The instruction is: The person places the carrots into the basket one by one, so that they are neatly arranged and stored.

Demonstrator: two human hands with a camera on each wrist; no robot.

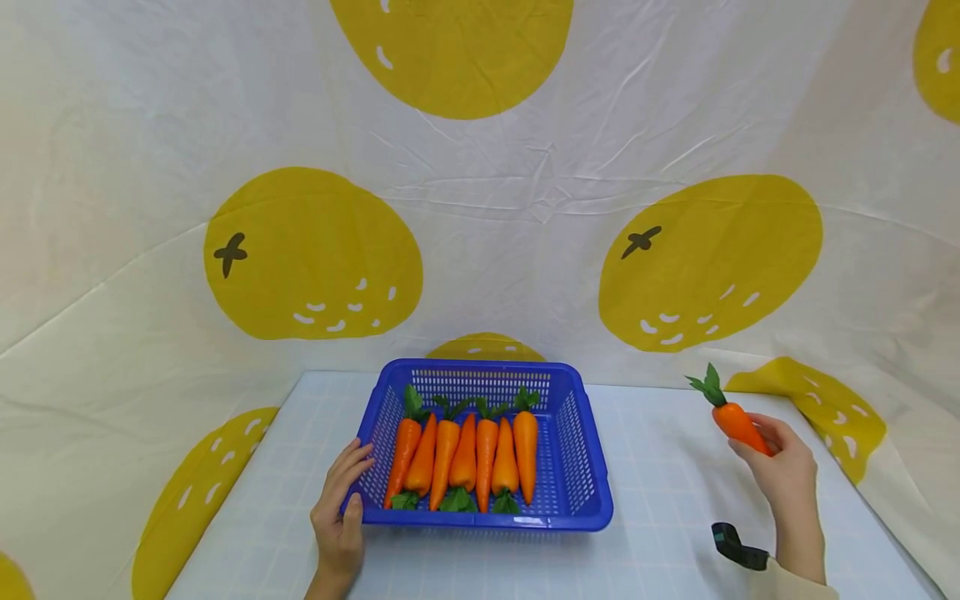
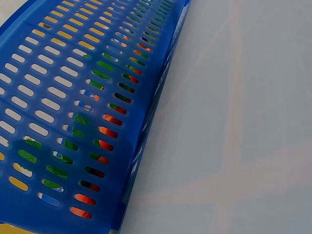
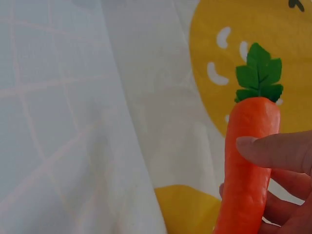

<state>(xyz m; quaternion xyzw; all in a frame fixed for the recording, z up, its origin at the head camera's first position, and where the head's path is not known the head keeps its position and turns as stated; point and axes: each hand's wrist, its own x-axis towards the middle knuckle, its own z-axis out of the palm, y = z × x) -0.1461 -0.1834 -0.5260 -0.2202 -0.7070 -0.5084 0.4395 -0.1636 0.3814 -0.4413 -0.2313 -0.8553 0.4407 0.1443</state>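
A blue plastic basket [image 1: 491,521] holds several orange carrots [image 1: 486,450] with green leaves, side by side in a row, tops pointing alternately to the back and front. My left hand [image 1: 341,508] grips the basket at its front left corner, fingers over the left rim and thumb by the corner. The left wrist view shows only the slotted basket wall [image 2: 53,102], with orange and green behind the slots. Off to the right, my right hand [image 1: 780,462] pinches another carrot [image 1: 738,427], its leaves up and to the left. In the right wrist view, my thumb [image 3: 273,148] presses its side.
The table [image 1: 660,475] has a pale blue cover with a faint grid. A white cloth with large yellow fruit prints [image 1: 315,258] hangs behind it and down both sides. A black wrist device [image 1: 738,547] sits by the right forearm.
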